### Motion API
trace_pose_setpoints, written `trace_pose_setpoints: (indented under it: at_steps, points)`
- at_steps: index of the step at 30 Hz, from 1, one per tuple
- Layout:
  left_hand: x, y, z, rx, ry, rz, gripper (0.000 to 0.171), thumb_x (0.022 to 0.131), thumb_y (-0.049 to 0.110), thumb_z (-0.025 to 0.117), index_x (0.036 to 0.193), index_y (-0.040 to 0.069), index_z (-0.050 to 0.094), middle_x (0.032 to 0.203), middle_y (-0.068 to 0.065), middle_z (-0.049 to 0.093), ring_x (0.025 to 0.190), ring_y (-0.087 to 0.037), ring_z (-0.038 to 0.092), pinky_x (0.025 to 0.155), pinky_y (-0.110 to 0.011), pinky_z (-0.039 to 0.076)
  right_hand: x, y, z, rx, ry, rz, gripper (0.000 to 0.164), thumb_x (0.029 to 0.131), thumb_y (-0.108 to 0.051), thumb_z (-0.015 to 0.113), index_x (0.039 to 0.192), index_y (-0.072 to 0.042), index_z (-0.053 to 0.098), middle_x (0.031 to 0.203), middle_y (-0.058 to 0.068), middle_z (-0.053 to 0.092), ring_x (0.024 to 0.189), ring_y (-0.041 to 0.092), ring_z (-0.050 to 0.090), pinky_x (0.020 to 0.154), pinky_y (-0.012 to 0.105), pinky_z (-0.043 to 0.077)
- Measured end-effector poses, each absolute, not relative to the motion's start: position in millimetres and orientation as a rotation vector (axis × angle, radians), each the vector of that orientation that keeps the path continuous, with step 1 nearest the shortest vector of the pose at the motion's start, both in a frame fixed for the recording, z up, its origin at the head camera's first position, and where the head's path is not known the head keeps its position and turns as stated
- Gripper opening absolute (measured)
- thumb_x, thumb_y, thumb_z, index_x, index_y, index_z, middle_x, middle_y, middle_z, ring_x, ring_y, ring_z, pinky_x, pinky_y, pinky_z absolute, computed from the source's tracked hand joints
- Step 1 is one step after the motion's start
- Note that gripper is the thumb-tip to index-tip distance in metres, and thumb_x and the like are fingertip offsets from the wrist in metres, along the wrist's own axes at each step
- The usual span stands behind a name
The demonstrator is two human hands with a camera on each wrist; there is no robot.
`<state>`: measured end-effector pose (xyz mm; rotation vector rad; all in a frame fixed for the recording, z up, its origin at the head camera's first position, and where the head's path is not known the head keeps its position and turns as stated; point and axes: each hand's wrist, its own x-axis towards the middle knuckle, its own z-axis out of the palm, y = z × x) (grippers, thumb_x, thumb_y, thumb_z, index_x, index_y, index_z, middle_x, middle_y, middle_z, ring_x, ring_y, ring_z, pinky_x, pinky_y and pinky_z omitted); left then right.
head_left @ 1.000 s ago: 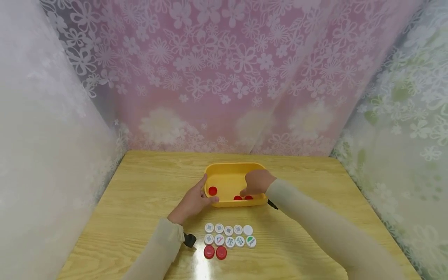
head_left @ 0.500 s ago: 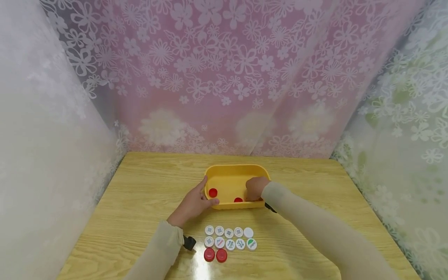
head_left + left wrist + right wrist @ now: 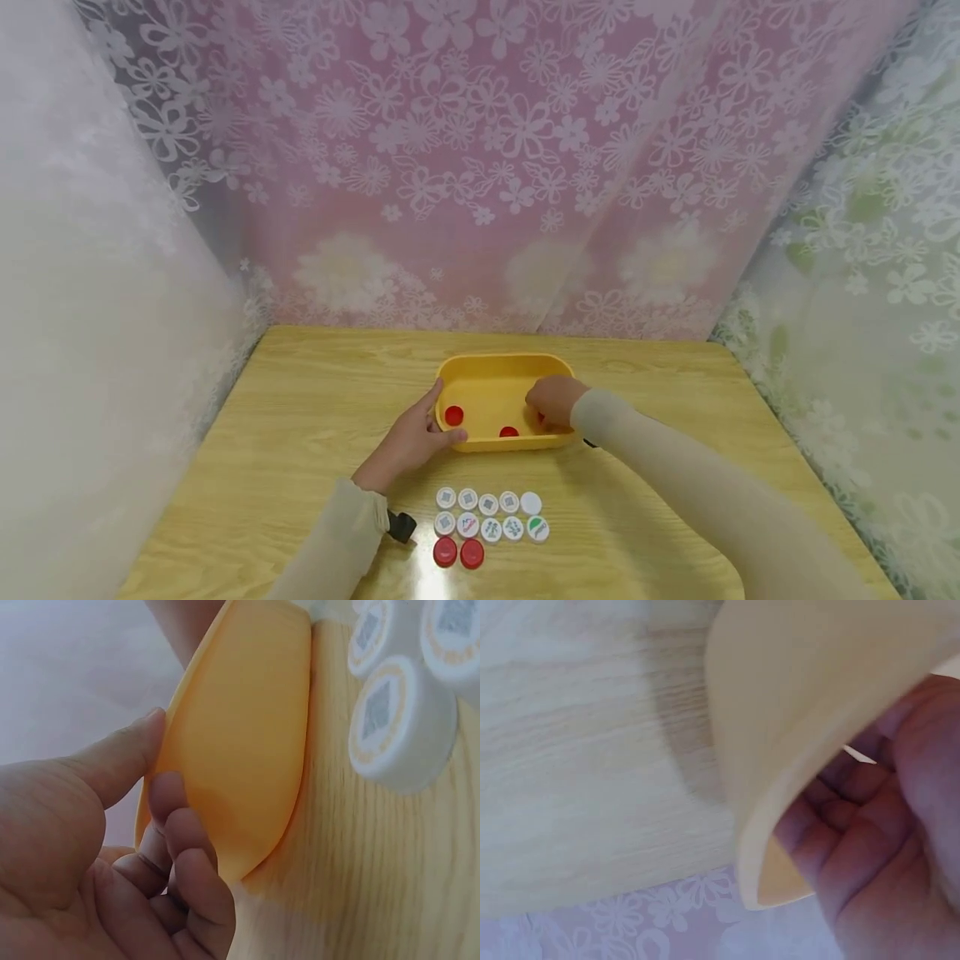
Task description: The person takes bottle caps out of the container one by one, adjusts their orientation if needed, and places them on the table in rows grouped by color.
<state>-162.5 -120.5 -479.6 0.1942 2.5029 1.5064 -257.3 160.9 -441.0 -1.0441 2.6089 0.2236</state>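
A yellow plastic tray stands on the table. My left hand grips its left end; in the left wrist view the thumb lies at the rim and the other fingers curl by the outer wall. My right hand reaches inside the right end with curled fingers, pinching a red bottle cap that is mostly hidden beneath it. In the right wrist view the tray wall covers the fingertips. Two more red caps show in the tray, a left cap and a front cap.
In front of the tray, several white caps form two rows on the wooden table. Below them lie two red caps, a left one and a right one. Floral curtains enclose the table's back and sides.
My right hand has closed on the red cap at the tray's right front and lifted slightly, leaving one red cap at the front wall. My left hand keeps its grip.
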Motion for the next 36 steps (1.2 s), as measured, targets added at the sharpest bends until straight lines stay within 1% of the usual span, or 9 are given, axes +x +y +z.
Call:
trace_pose_setpoints:
  at_steps: [4, 8, 12, 16, 19, 27, 33, 36]
  points:
    - [-161.3, -119.5, -484.7, 0.19, 2.475, 1.557, 0.103, 0.09, 0.032, 0.082, 0.167, 0.02, 0.014, 0.067, -0.002, 0.053, 0.055, -0.015, 0.042, 0.052, -0.026, 0.036, -260.6, 157.8, -445.3, -1.111, 2.591, 0.302, 0.026, 0.081, 0.001, 0.072, 0.067, -0.019, 0.063, 0.066, -0.008, 0.052, 0.06, 0.013, 0.045, 0.059, 0.027, 0.041]
    - [-160.8, -119.2, -487.2, 0.189, 2.45, 1.597, 0.103, 0.091, 0.029, 0.081, 0.167, 0.023, 0.013, 0.067, -0.001, 0.052, 0.055, -0.015, 0.042, 0.051, -0.025, 0.036, -261.9, 152.6, -442.0, -1.105, 2.589, 0.366, 0.021, 0.081, 0.001, 0.073, 0.071, -0.016, 0.066, 0.068, -0.006, 0.055, 0.062, 0.013, 0.048, 0.06, 0.028, 0.045]
    - [-160.2, -119.5, -486.7, 0.19, 2.463, 1.584, 0.103, 0.091, 0.03, 0.081, 0.167, 0.023, 0.012, 0.067, -0.002, 0.052, 0.056, -0.015, 0.043, 0.052, -0.024, 0.036, -260.9, 150.0, -437.0, -1.105, 2.599, 0.368, 0.019, 0.08, 0.001, 0.073, 0.073, -0.015, 0.067, 0.07, -0.004, 0.057, 0.063, 0.015, 0.049, 0.062, 0.029, 0.047]
    - [-160.1, -118.1, -486.0, 0.2, 2.472, 1.561, 0.104, 0.092, 0.031, 0.08, 0.167, 0.022, 0.01, 0.067, -0.002, 0.052, 0.058, -0.015, 0.044, 0.053, -0.023, 0.037, -261.3, 151.5, -439.7, -1.101, 2.614, 0.408, 0.027, 0.079, 0.002, 0.073, 0.067, -0.018, 0.06, 0.067, -0.005, 0.052, 0.062, 0.014, 0.045, 0.06, 0.028, 0.042]
    - [-160.1, -117.1, -485.4, 0.208, 2.478, 1.541, 0.104, 0.092, 0.031, 0.08, 0.168, 0.021, 0.009, 0.068, -0.002, 0.053, 0.058, -0.015, 0.045, 0.053, -0.023, 0.037, -262.4, 153.1, -444.0, -1.081, 2.622, 0.426, 0.031, 0.079, 0.002, 0.072, 0.065, -0.02, 0.055, 0.067, -0.005, 0.05, 0.062, 0.014, 0.043, 0.059, 0.027, 0.039]
    - [-159.4, -117.6, -484.5, 0.205, 2.482, 1.525, 0.104, 0.092, 0.032, 0.08, 0.168, 0.021, 0.009, 0.071, -0.003, 0.054, 0.061, -0.016, 0.047, 0.056, -0.025, 0.039, -260.7, 148.3, -441.7, -0.995, 2.639, 0.409, 0.03, 0.084, -0.003, 0.076, 0.071, -0.019, 0.054, 0.07, -0.005, 0.05, 0.065, 0.015, 0.045, 0.063, 0.028, 0.04]
    - [-159.5, -116.0, -486.9, 0.197, 2.479, 1.532, 0.104, 0.093, 0.033, 0.079, 0.168, 0.023, 0.007, 0.071, -0.003, 0.054, 0.061, -0.016, 0.047, 0.056, -0.024, 0.039, -259.3, 141.7, -438.3, -0.944, 2.622, 0.428, 0.034, 0.083, 0.002, 0.076, 0.067, -0.017, 0.053, 0.069, -0.003, 0.046, 0.062, 0.014, 0.04, 0.058, 0.028, 0.035]
    - [-159.7, -115.8, -487.5, 0.187, 2.48, 1.535, 0.104, 0.093, 0.032, 0.079, 0.168, 0.024, 0.007, 0.071, -0.003, 0.054, 0.061, -0.016, 0.047, 0.055, -0.024, 0.039, -259.8, 138.6, -437.1, -0.934, 2.609, 0.461, 0.033, 0.083, 0.002, 0.076, 0.068, -0.016, 0.053, 0.07, -0.003, 0.046, 0.063, 0.015, 0.039, 0.058, 0.028, 0.035]
